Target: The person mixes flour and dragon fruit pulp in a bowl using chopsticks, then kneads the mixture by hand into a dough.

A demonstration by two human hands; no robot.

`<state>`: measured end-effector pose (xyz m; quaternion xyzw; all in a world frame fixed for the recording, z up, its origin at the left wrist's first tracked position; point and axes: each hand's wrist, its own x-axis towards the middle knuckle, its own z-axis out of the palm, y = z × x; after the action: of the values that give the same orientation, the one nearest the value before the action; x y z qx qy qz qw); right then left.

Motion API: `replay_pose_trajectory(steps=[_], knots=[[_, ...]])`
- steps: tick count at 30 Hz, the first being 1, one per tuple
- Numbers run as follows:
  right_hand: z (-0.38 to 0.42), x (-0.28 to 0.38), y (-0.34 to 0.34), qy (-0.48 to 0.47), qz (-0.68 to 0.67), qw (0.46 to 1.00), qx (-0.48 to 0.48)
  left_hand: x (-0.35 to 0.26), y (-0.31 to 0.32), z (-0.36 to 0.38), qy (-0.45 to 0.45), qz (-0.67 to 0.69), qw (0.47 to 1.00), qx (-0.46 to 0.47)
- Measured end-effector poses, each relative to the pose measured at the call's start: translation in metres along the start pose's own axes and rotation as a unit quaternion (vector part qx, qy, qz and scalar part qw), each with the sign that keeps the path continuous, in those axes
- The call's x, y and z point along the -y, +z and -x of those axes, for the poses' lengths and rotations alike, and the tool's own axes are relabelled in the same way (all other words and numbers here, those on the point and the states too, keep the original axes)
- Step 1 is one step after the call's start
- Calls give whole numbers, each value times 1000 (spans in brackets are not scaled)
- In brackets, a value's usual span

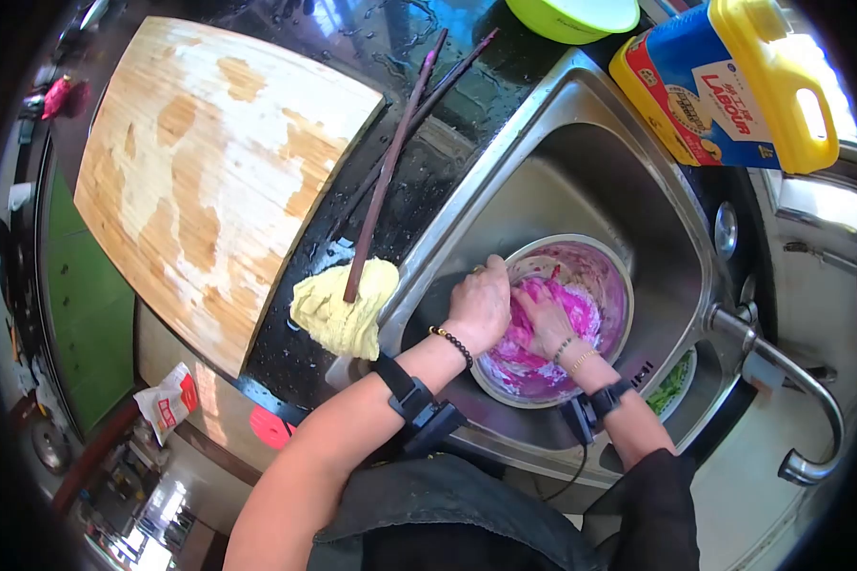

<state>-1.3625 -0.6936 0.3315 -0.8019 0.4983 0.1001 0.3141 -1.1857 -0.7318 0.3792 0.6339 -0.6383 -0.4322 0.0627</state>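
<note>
Bowl (607, 276) in sink — left fingers (490, 269) clasp its rim, right fingers (533, 303) spread inside.

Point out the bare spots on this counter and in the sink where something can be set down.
Freest: the wooden cutting board, bare all over. The sink floor behind the metal bowl is also bare. Crowded: the wet strip between board and sink holds chopsticks and a yellow cloth; left hand and right hand fill the bowl; a yellow jug occupies the far corner.
</note>
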Motion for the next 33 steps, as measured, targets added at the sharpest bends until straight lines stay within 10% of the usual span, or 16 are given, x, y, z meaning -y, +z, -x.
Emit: replay_pose_trajectory(steps=[9, 21, 24, 27, 30, 32, 33], knots=[[55, 19, -55, 6, 12, 991, 130, 0, 2, -1, -2, -29, 1000, 1], [34, -49, -23, 107, 191, 974, 53, -2, 2, -1, -24, -8, 1000, 10], [32, -40, -23, 274, 4, 955, 113, -4, 2, -2, -29, 6, 1000, 0], [53, -51, 44, 333, -129, 929, -93, -6, 0, 3, -36, 6, 999, 1], [60, -54, 88, 256, -345, 878, -212, -4, 2, 2, -35, 7, 999, 0], [60, -22, 78, 395, -656, 587, -263, -3, 4, 0, -32, 11, 999, 2], [63, -15, 67, 398, -655, 585, -266, -3, 4, 0, -32, -6, 999, 6]])
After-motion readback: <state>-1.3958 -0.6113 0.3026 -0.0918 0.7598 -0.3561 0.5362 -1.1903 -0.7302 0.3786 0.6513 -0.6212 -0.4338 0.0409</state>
